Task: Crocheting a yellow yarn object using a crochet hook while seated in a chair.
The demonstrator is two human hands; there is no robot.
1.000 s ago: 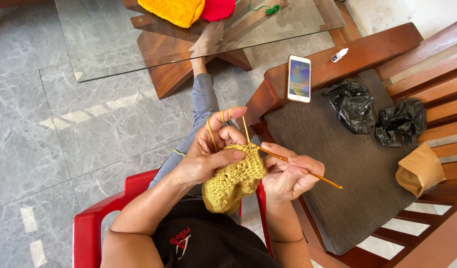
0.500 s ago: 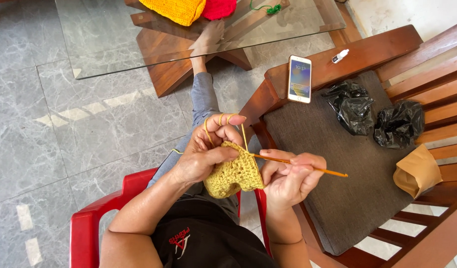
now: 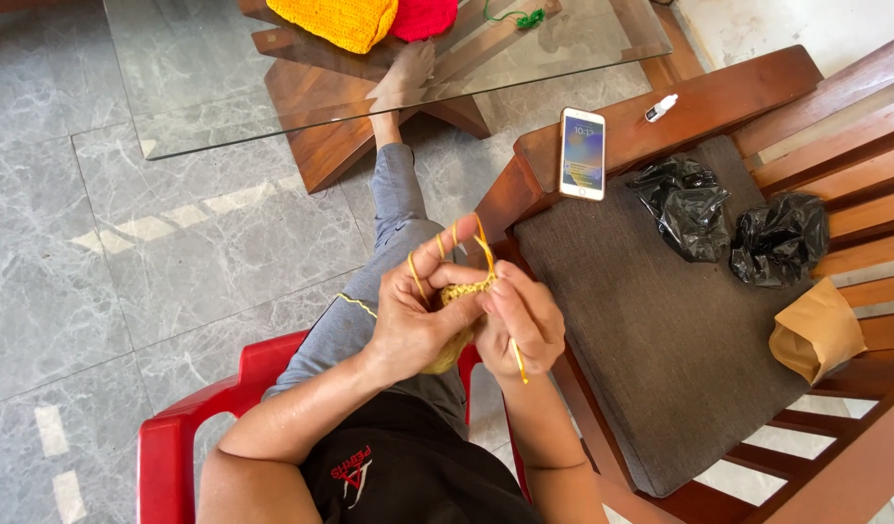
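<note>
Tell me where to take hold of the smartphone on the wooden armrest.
Grip the smartphone by its two long edges, coming from above. It lies flat, screen up, lengthwise on the armrest, so only the thin sides offer purchase. Its near end seems to overhang the cushion, probably leaving room beneath.

The knitted piece (image 3: pixel 455 320) was soft, nubbly yellow yarn. The chair (image 3: pixel 180 437) at lower left was glossy red plastic. The glass top (image 3: pixel 204 87) at the upper edge was smooth and reflective, the seat pad (image 3: pixel 650 349) matt brown cloth, the bags (image 3: pixel 684 206) crinkled shiny black plastic, the floor (image 3: pixel 97 252) polished grey stone.
</note>
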